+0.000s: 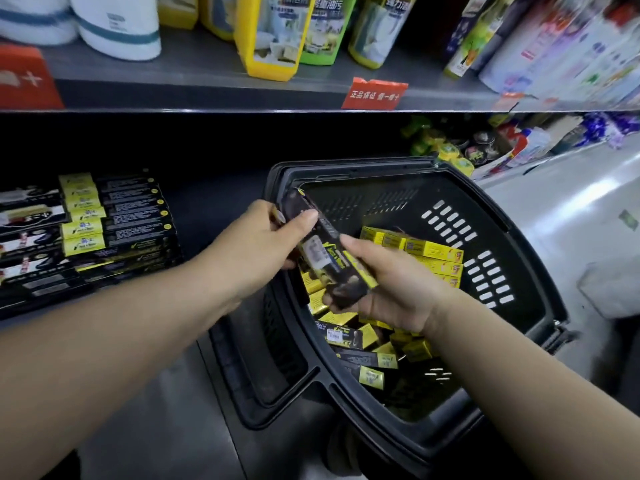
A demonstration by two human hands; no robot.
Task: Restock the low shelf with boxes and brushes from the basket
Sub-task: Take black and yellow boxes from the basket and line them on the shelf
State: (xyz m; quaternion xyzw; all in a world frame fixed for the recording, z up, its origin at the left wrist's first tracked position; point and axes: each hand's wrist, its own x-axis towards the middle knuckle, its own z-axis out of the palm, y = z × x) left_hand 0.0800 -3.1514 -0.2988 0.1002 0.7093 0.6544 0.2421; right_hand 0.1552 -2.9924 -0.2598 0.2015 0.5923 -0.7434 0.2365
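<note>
Both hands hold one long black-and-yellow box point(325, 251) slanting above the black basket point(512, 244). My left hand point(263, 240) grips its upper end, thumb lying on top. My right hand point(388, 285) grips its lower end from the right and below. Inside the basket lie several yellow boxes point(433, 251) and more long black-and-yellow boxes point(367, 358). On the low shelf point(207, 216) at the left, stacked rows of the same black-and-yellow boxes point(117, 223) lie flat.
The basket stands on the floor against the low shelf's front edge. An upper shelf point(207, 95) carries paper rolls, yellow and green refill pouches and bottles, with red price tags point(374, 93). More goods sit at the far right by the grey floor point(571, 202).
</note>
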